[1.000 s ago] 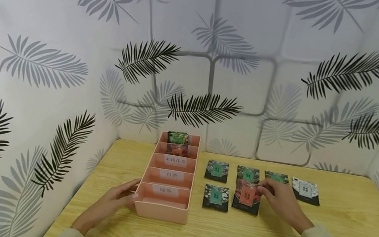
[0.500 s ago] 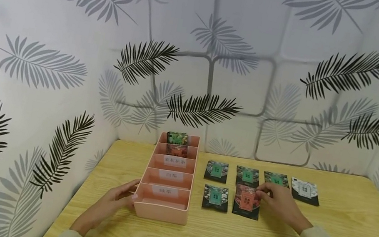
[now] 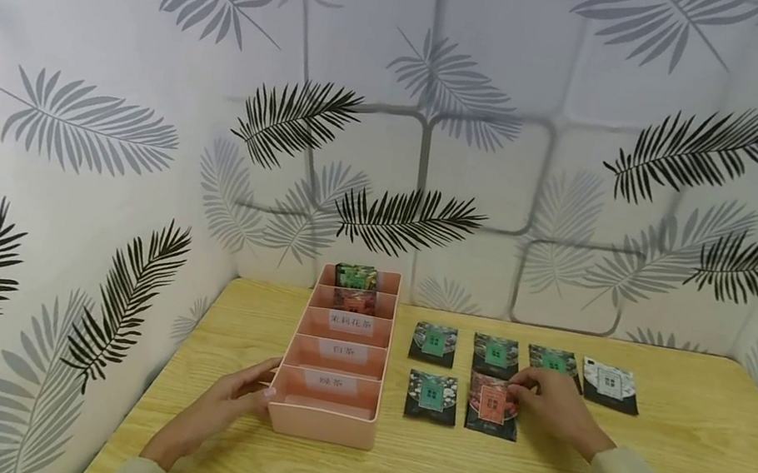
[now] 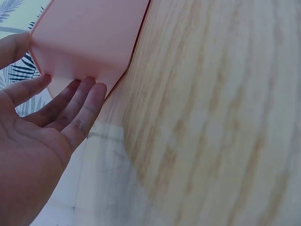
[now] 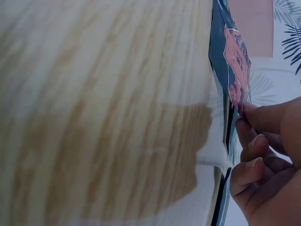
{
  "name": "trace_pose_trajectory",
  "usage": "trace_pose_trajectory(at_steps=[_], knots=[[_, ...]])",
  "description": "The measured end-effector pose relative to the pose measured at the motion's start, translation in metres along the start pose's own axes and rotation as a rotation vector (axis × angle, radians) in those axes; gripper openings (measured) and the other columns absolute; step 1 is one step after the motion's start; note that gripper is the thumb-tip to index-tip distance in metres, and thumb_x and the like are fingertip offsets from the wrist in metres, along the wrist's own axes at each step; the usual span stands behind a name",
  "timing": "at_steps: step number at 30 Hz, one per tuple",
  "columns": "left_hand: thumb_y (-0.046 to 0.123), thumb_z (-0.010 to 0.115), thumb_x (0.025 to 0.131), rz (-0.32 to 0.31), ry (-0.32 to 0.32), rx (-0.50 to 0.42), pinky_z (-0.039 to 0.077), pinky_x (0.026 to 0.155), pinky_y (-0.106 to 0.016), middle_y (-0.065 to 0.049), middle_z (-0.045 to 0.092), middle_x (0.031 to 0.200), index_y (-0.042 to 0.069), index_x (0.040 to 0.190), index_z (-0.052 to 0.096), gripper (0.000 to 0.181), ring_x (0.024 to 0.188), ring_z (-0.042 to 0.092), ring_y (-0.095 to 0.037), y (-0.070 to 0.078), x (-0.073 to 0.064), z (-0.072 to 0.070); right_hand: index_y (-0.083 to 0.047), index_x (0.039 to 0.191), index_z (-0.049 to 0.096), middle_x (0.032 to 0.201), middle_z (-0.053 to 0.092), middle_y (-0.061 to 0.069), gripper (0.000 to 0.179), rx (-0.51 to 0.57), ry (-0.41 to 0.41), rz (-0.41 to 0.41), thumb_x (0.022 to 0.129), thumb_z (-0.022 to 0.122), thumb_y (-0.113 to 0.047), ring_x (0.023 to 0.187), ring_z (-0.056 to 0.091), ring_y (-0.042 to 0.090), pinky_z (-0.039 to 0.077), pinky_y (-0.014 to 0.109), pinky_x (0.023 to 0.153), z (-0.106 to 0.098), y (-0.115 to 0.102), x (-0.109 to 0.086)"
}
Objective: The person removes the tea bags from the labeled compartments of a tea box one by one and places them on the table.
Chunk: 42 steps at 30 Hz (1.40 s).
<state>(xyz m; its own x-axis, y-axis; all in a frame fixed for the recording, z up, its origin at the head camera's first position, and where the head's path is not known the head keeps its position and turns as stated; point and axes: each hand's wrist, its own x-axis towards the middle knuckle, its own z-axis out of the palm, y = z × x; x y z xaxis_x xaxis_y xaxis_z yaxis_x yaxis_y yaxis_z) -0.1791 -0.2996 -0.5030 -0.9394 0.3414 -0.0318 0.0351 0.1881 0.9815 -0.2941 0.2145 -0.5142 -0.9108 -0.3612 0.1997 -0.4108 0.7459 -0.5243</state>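
A pink divided box (image 3: 324,426) with labelled compartments stands on the table. My left hand (image 3: 215,410) rests against its left side near the front corner; in the left wrist view the outstretched fingertips (image 4: 96,92) touch the smooth wall. My right hand (image 3: 560,408) pinches the upper right edge of a red and black tea sachet (image 3: 492,409) between thumb and forefinger. The right wrist view shows the pinched sachet (image 5: 235,61) tilted up, its other fingers loosely bent. To its left lies a green-labelled sachet with white flowers (image 3: 432,398).
Behind lie green-labelled sachets (image 3: 434,343), (image 3: 495,354) and one partly behind my right hand, (image 3: 553,358). A white and black sachet (image 3: 610,385) lies farthest right. In the box's rear compartments stand a green sachet (image 3: 357,277) and a red one (image 3: 354,300). A patterned wall (image 3: 568,287) borders the table.
The red sachet, raised over the green one behind it a second ago, has come down slightly toward me, uncovering more of that one. My left hand and the box have stayed put.
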Motion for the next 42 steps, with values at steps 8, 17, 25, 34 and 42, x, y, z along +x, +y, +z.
trace_pose_trajectory(at_steps=[8, 17, 25, 34, 42], knots=[[0.027, 0.050, 0.101, 0.003, -0.008, 0.004, 0.047, 0.093, -0.048, -0.013, 0.043, 0.142, 0.024, 0.150, 0.031, 0.053, 0.118, 0.051, -0.030, 0.002, -0.001, 0.000, -0.018, 0.091, 0.073, 0.081, 0.066, -0.008, 0.008, -0.005, -0.004, 0.017, 0.092, 0.065, -0.020, 0.069, 0.057, 0.008, 0.046, 0.030, 0.063, 0.002, 0.001, 0.001], [0.024, 0.047, 0.102, 0.030, -0.042, -0.003, 0.047, 0.092, -0.049, -0.015, 0.042, 0.143, 0.021, 0.152, 0.027, 0.054, 0.116, 0.053, -0.029, 0.005, -0.002, 0.001, -0.017, 0.093, 0.072, 0.079, 0.065, -0.007, 0.007, -0.003, -0.001, 0.004, 0.092, 0.066, -0.019, 0.068, 0.057, 0.008, 0.046, 0.030, 0.062, 0.003, 0.001, 0.001], [0.024, 0.048, 0.102, 0.039, -0.042, -0.005, 0.048, 0.090, -0.049, -0.016, 0.043, 0.141, 0.019, 0.152, 0.026, 0.055, 0.113, 0.055, -0.030, 0.002, -0.002, 0.000, -0.011, 0.097, 0.071, 0.088, 0.066, 0.000, 0.010, -0.047, 0.088, 0.001, 0.093, 0.064, -0.017, 0.073, 0.058, 0.012, 0.048, 0.035, 0.062, -0.002, 0.003, 0.001], [0.026, 0.047, 0.102, 0.025, -0.047, -0.001, 0.047, 0.092, -0.050, -0.016, 0.043, 0.142, 0.020, 0.152, 0.027, 0.054, 0.112, 0.056, -0.029, 0.005, -0.002, 0.000, -0.011, 0.102, 0.071, 0.095, 0.067, 0.001, 0.015, -0.022, 0.095, 0.002, 0.095, 0.060, -0.019, 0.081, 0.060, 0.015, 0.049, 0.037, 0.068, -0.007, 0.006, 0.004], [0.027, 0.048, 0.102, 0.019, -0.042, -0.005, 0.048, 0.091, -0.048, -0.014, 0.044, 0.141, 0.022, 0.152, 0.028, 0.054, 0.111, 0.056, -0.030, 0.002, 0.000, -0.001, -0.008, 0.103, 0.070, 0.090, 0.067, 0.002, 0.016, 0.002, 0.082, 0.012, 0.095, 0.060, -0.018, 0.068, 0.053, 0.014, 0.043, 0.032, 0.058, -0.014, 0.000, 0.005]])
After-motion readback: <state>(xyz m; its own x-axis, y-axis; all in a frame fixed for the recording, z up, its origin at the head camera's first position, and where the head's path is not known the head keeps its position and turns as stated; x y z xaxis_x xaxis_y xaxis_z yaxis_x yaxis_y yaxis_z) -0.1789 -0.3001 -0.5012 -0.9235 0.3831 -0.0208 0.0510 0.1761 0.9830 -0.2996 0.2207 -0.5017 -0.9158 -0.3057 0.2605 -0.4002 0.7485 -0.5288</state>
